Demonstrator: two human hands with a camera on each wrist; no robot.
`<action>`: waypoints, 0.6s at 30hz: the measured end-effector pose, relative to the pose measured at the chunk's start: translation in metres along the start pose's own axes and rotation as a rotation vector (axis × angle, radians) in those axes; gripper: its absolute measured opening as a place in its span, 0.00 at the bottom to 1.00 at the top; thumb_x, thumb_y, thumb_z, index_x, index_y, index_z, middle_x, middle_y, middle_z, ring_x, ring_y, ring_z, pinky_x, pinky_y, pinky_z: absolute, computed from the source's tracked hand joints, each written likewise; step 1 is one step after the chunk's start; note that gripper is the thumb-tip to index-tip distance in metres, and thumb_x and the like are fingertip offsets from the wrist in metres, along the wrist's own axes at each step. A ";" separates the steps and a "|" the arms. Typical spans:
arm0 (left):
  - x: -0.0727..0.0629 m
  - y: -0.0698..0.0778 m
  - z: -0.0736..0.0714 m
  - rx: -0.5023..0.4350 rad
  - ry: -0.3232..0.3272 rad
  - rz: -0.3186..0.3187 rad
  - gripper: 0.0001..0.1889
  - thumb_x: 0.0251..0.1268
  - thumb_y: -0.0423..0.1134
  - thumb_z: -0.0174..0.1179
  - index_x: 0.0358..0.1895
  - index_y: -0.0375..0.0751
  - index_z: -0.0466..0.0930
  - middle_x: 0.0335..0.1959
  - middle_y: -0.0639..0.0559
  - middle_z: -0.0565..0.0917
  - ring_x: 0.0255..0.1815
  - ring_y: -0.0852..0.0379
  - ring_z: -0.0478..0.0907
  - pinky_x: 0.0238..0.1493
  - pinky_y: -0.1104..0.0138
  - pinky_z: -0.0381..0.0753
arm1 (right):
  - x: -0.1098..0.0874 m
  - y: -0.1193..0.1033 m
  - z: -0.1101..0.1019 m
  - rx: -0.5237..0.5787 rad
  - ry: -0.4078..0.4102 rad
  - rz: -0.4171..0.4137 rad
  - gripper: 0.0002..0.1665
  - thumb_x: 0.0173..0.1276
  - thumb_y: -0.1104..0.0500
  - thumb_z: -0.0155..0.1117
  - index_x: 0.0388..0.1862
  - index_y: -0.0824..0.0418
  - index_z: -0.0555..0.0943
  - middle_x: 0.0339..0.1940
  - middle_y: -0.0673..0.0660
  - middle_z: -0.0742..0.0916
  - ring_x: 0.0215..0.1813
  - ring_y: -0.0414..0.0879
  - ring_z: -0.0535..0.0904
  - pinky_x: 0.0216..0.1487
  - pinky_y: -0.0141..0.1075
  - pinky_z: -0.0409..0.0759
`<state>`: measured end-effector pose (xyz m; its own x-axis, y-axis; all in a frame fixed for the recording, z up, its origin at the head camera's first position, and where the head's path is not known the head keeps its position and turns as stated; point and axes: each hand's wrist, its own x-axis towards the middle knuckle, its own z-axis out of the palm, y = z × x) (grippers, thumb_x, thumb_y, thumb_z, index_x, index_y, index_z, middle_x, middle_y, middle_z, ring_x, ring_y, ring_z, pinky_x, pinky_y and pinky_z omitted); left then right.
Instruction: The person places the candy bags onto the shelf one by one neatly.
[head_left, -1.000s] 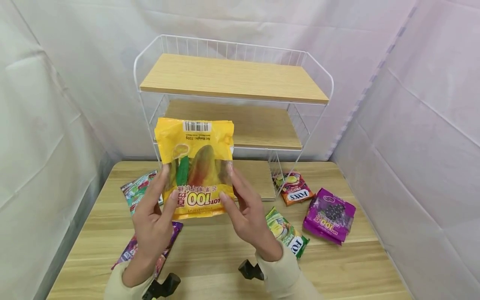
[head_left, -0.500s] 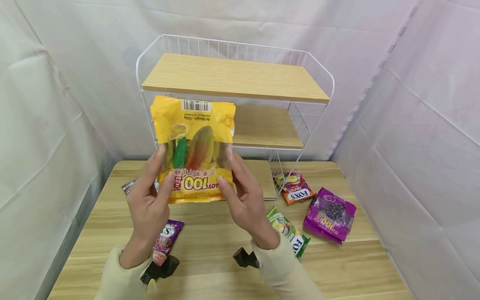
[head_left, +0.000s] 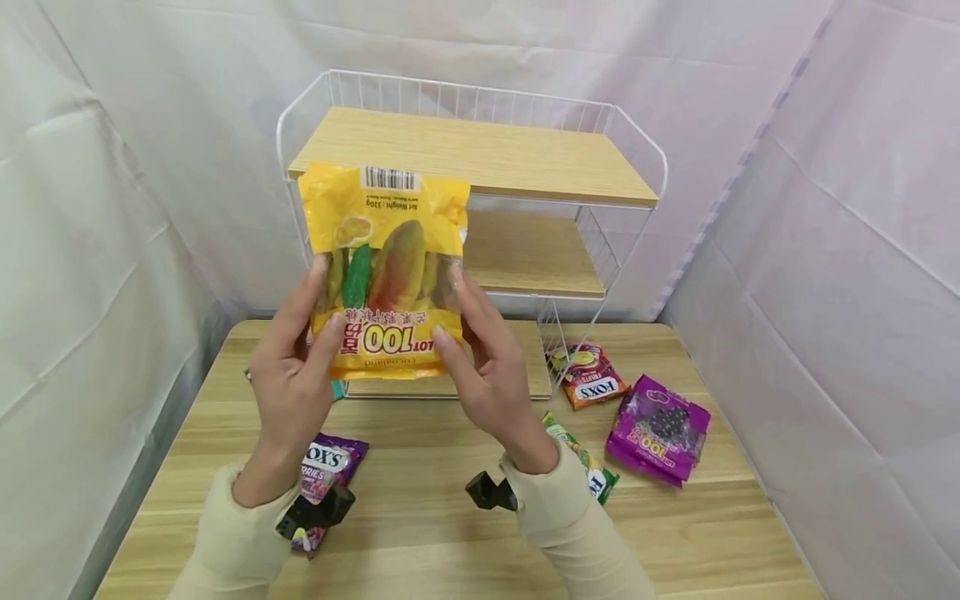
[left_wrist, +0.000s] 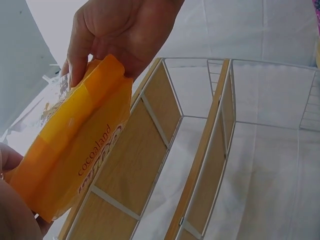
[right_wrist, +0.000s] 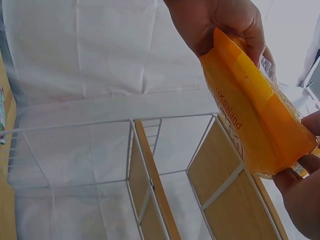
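While your left hand (head_left: 291, 367) and right hand (head_left: 491, 375) pinch opposite sides of a yellow, squarish plastic bag (head_left: 386, 271) between them, probably to stop it sagging, a white wire rack with wooden shelves (head_left: 517, 154) stands beyond them.

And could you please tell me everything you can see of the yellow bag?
The yellow bag is glossy, creased and plastic-looking, with no tear visible. Its front shows a mango, a green leaf and a barcode; "LOT 100" and "cocoaland" read upside down in the head view. It is held up off the table, before the shelf, gripped at its sides by the left hand and right hand. Whether it touches the shelf is unclear.
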<state>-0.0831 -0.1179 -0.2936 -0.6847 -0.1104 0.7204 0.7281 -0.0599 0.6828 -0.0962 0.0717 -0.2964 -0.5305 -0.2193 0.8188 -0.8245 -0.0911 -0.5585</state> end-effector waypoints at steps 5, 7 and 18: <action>0.008 0.000 -0.001 -0.040 0.004 0.020 0.26 0.67 0.20 0.49 0.68 0.37 0.67 0.68 0.38 0.68 0.54 0.50 0.77 0.47 0.69 0.80 | 0.009 0.001 -0.002 0.003 -0.009 -0.010 0.32 0.73 0.65 0.52 0.71 0.74 0.56 0.74 0.63 0.62 0.69 0.61 0.64 0.58 0.50 0.74; 0.011 0.001 -0.001 -0.041 0.003 0.016 0.26 0.67 0.20 0.50 0.68 0.38 0.67 0.67 0.38 0.68 0.52 0.51 0.78 0.46 0.70 0.80 | 0.012 0.001 -0.003 -0.006 -0.009 -0.010 0.32 0.73 0.66 0.52 0.71 0.75 0.56 0.74 0.63 0.62 0.69 0.61 0.64 0.59 0.49 0.74; 0.030 0.006 0.003 -0.028 0.033 0.001 0.26 0.67 0.22 0.52 0.67 0.41 0.69 0.65 0.40 0.72 0.49 0.51 0.80 0.44 0.71 0.81 | 0.031 -0.003 -0.006 0.005 -0.017 0.003 0.32 0.70 0.70 0.50 0.71 0.75 0.57 0.74 0.60 0.64 0.58 0.55 0.74 0.46 0.45 0.82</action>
<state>-0.0999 -0.1188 -0.2677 -0.6831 -0.1429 0.7162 0.7295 -0.0878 0.6783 -0.1112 0.0709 -0.2690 -0.5293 -0.2361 0.8149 -0.8219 -0.0956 -0.5616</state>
